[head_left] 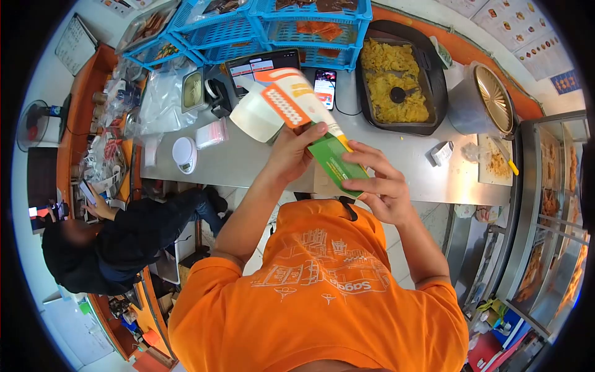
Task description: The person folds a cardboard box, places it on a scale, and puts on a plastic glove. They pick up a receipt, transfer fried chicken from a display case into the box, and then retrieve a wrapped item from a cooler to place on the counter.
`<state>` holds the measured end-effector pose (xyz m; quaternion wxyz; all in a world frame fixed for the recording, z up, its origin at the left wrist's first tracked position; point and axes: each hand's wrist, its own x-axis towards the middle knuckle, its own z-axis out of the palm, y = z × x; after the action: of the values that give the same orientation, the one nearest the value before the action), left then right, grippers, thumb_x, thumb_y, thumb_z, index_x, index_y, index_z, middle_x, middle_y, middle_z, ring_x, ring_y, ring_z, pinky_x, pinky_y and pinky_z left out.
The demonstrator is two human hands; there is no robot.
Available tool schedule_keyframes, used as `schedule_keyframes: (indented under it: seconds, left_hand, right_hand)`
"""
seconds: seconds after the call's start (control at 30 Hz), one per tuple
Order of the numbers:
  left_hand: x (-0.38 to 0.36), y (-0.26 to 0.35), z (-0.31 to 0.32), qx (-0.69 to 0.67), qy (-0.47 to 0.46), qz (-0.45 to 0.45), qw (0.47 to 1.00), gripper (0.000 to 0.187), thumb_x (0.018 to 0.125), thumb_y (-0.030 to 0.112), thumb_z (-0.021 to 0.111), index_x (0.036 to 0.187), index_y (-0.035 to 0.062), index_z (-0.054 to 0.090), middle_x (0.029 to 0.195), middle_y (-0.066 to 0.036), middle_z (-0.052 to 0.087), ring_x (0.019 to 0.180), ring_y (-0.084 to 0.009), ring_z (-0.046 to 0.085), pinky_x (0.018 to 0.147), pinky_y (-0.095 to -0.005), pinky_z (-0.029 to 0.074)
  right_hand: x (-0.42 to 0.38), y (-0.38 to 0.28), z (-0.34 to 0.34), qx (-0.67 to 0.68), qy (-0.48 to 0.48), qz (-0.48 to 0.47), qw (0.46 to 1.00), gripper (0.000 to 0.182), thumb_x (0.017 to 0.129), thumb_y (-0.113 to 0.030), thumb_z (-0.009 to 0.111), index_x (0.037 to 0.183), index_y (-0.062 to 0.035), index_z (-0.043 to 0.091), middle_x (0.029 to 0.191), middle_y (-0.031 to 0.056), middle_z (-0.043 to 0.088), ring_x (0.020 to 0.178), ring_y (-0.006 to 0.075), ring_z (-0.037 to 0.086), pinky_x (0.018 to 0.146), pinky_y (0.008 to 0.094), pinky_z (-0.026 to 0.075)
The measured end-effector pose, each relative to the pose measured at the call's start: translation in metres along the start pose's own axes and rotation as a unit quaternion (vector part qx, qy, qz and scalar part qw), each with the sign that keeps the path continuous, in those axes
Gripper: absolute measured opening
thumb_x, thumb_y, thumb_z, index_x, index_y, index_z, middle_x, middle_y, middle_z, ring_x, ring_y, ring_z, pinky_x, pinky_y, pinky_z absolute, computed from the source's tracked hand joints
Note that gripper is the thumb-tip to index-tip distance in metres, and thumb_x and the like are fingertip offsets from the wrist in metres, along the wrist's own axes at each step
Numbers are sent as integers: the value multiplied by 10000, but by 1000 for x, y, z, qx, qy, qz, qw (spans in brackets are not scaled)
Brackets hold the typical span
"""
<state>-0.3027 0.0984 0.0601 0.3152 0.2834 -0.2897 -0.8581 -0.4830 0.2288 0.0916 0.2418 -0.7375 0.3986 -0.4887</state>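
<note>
A printed cardboard box (310, 111) in orange, white and green is held up over the front of the steel counter, its long side tilted. My left hand (294, 152) is closed on its near left edge, around the middle. At the green end, my right hand (383, 186) pinches the card between thumb and fingers. Behind my left hand sits a white open container (255, 116), partly covered by the box. A phone with a lit screen (324, 87) lies just beyond the box, beside a tablet (260, 65).
Blue stacked crates (266, 31) line the back. To the right stand a black pan of yellow food (393, 68), a lidded pot (480, 99) and a cutting board with a knife (496, 164). A small white scale (185, 153) is left. Another person (124, 239) sits at far left.
</note>
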Motion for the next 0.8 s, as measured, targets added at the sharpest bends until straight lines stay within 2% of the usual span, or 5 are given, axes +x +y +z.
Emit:
schedule_keyframes:
  seconds: [0.17, 0.27, 0.4, 0.47, 0.8]
  left_hand:
    - [-17, -52, 37, 255, 200, 319, 891, 330, 910, 135, 714, 1170, -35, 604, 1082, -80, 658, 957, -152, 626, 824, -301, 504]
    - [-26, -61, 31, -9, 93, 224, 970, 307, 901, 52, 651, 1202, 15, 605, 1173, -113, 624, 1074, -251, 599, 912, -398, 466]
    - [-29, -70, -5, 601, 113, 350, 709, 365, 962, 23, 573, 1313, 73, 485, 1172, -46, 580, 1032, -143, 608, 817, -289, 535]
    - [-32, -52, 10, 127, 55, 145, 980, 336, 962, 74, 595, 1282, 73, 496, 1167, -45, 581, 1020, -139, 610, 811, -280, 531]
    - [-33, -59, 4, 225, 75, 272, 933, 329, 931, 37, 619, 1243, -17, 528, 1154, -113, 627, 1033, -146, 630, 855, -274, 523]
  right_hand:
    - [13, -10, 25, -67, 162, 100, 979, 432, 696, -124, 865, 1079, -24, 694, 1255, 203, 571, 1176, 327, 589, 913, 411, 567]
    - [14, -5, 34, -117, 229, 99, 961, 383, 654, -50, 869, 990, -14, 690, 1245, 191, 585, 1097, 317, 641, 880, 383, 574]
    - [18, -9, 35, -99, 255, 136, 952, 193, 740, 4, 774, 905, -16, 677, 1198, 172, 649, 1001, 256, 692, 784, 318, 580]
    - [20, -10, 38, -37, 273, 166, 947, 161, 757, 7, 754, 894, -8, 671, 1197, 174, 654, 1008, 249, 693, 777, 313, 580]
    - [32, -5, 27, 67, 230, 226, 944, 61, 819, 47, 691, 851, 46, 640, 1239, 172, 613, 1084, 234, 652, 867, 314, 582]
